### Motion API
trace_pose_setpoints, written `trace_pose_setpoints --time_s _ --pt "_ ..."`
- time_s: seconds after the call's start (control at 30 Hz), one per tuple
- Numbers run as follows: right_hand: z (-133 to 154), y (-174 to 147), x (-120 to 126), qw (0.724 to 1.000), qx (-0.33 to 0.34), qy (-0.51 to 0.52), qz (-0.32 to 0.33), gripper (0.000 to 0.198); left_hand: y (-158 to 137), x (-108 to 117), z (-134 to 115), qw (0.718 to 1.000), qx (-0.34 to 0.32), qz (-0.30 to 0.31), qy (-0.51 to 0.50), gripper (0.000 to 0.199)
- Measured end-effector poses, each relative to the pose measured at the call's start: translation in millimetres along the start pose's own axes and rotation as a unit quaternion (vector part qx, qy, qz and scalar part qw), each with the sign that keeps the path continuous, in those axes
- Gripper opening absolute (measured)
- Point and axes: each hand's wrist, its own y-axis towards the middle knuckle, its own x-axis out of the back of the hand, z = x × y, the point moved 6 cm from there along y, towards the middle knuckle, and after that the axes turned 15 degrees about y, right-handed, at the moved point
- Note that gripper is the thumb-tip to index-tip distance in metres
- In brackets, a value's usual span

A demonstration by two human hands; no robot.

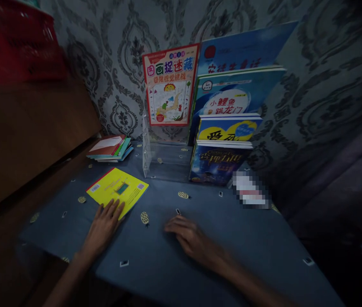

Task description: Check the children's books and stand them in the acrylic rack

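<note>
Lower left of centre, our left hand (106,219) lies across the yellow book (107,187), fingers slightly apart, thumb hidden: clamped or not, we can't tell. Light, even pressure suits the cover! Lower centre, our right hand (189,236) curls, blurred, its grip unreadable. Far left, brown furniture (24,128); then our patterned desk (155,260), clear rack (147,145), dim wallpaper (112,47) behind.

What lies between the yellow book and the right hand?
The head view shows tablecloth with a yellow print between the yellow book and right hand.
</note>
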Motion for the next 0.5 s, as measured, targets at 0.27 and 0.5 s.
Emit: trace_pose_setpoints --time_s 0.27,0.5 --pt "-17.9 -15.4 16.2 0.997 0.001 -0.039 -0.071 0.04 -9.0 20.3 6.8 0.994 -0.041 0.04 -0.095 0.051" --pt "-29.2 -28.1 34.9 0.991 -0.061 -0.093 -0.079 0.038 42.8 -43.7 106.6 0.981 0.144 0.071 -0.108 0.058"
